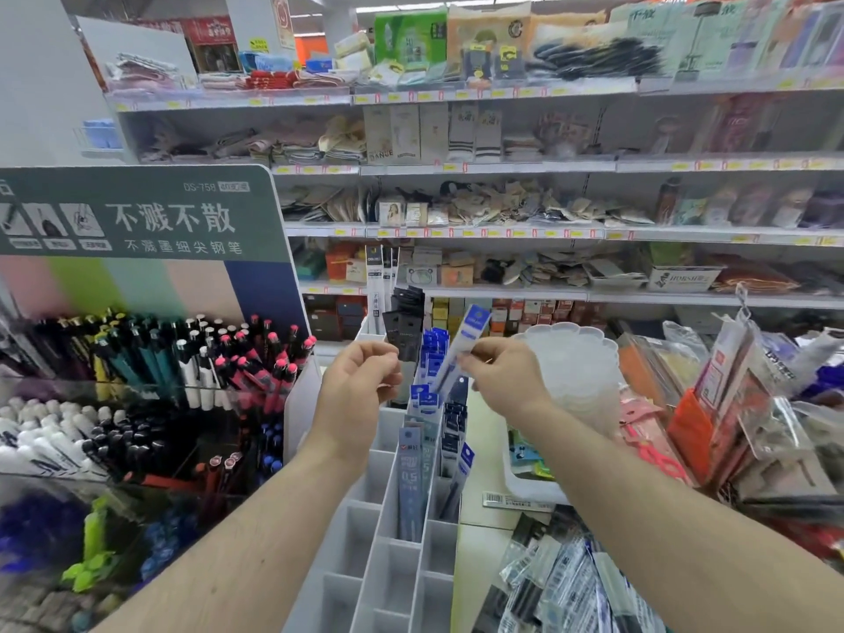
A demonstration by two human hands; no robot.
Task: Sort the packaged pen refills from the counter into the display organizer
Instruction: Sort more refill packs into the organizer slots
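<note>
Organizer (365, 518) between pen display (137, 404) at left and counter (477, 545) at right.

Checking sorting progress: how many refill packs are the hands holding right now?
2: a blue-topped clear pack pinched by the right hand, a black pack by the left hand.

Lower end of the slim blue-and-clear refill packet (459, 354) hidden behind the right hand (502, 376). Heap of clear bagged refills (561, 582) cut off by the bottom edge. Print on the yellow shelf price tags (452, 167) too small to read.
</note>
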